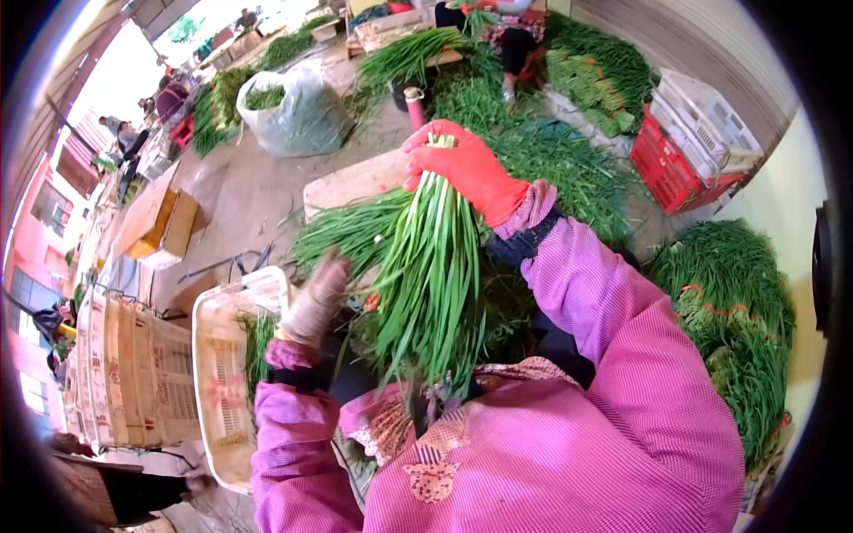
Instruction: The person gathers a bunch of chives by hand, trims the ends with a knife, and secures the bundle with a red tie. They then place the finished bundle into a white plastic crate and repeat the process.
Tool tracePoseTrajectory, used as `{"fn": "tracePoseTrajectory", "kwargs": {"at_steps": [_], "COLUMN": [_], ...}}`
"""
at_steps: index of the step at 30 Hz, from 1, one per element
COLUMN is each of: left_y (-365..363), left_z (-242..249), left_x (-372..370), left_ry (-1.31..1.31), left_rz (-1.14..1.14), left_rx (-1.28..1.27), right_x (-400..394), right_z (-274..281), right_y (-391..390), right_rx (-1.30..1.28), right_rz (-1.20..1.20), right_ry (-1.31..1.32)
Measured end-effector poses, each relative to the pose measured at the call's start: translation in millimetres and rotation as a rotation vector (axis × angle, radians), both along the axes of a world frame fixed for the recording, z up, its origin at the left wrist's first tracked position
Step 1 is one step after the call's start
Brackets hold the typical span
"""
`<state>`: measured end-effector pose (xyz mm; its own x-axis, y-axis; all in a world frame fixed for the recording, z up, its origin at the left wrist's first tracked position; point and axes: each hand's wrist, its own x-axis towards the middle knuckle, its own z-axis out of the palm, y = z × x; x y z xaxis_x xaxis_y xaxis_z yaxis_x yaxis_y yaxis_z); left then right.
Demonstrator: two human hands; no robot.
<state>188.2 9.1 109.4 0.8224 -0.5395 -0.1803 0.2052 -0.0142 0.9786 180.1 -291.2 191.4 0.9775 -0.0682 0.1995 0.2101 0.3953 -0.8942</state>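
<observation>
My right hand (pixel 462 169), in a red glove, grips the cut end of a thick bunch of green chives (pixel 426 275) and holds it up so the leaves hang toward my lap. My left hand (pixel 315 302), in a worn grey-brown glove, is blurred; it sits at the left side of the hanging leaves, and I cannot tell whether it grips them. Both arms wear pink checked sleeves.
A white plastic crate (pixel 222 373) stands at my left, more stacked crates (pixel 133 373) beyond it. Chive heaps lie on the floor (pixel 569 169) and bundled at the right (pixel 737 329). A red crate (pixel 666 169), a clear bag of greens (pixel 293 111), and a seated person (pixel 515 35) are farther off.
</observation>
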Motion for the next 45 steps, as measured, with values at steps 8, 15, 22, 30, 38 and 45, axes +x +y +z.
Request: {"fn": "tracePoseTrajectory", "kwargs": {"at_steps": [8, 15, 22, 30, 38, 45], "left_y": [-90, -142, -138, -135, -125, -132], "left_z": [74, 21, -16, -8, -39, -44], "left_x": [-20, -69, -104, -109, -94, -88], "left_ry": [-0.505, 0.060, 0.497, 0.637, 0.606, 0.528], "left_rz": [0.011, -0.164, -0.023, 0.083, 0.059, 0.008], "left_rx": [-0.051, -0.454, -0.510, -0.651, -0.619, -0.594], "right_x": [-4, -27, -40, -85, -107, -105], "right_z": [18, -17, -53, -75, -107, -100], "right_y": [12, 26, 15, 10, 31, 22], "right_rx": [-0.418, -0.070, 0.056, -0.571, -1.226, -1.492], "right_rz": [-0.163, 0.085, 0.255, 0.074, -0.274, -0.367], "right_ry": [-0.308, 0.082, 0.266, -0.128, -0.266, -0.353]}}
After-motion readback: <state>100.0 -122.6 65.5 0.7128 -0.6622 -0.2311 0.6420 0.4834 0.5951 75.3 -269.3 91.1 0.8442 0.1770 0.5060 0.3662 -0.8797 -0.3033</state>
